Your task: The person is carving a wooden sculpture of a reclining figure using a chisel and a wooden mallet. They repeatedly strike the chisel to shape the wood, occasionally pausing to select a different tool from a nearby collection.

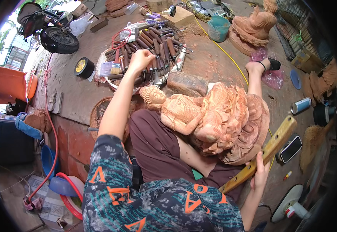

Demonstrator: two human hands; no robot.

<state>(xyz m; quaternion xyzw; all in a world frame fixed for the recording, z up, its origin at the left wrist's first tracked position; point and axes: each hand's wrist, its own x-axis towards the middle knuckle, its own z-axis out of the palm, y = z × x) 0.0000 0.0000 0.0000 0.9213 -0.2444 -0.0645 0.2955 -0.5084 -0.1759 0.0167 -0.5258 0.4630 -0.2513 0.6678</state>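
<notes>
A carved wooden seated figure [184, 112] lies on its side across my lap, its curled-hair head to the left and its round lotus base [255, 129] to the right. My right hand [259, 172] grips a flat wooden bar with holes [273, 145], slanting up beside the base. Over a heap of wood-handled carving chisels [157, 43], my left hand [142, 60] is closed with the fingers pinched. Whether a chisel is between those fingers cannot be made out. A flat brush [111, 69] lies just left of that hand. Behind the carving's head sits a wooden block [188, 83].
Another carved figure [255, 27] and a green bucket [218, 29] stand at the far right. A yellow cable [230, 56] crosses the floor. At right lie a spray can [301, 105], a phone [291, 149] and a fan [288, 203]. A motorbike [56, 34] stands far left, near a round black tin [84, 68].
</notes>
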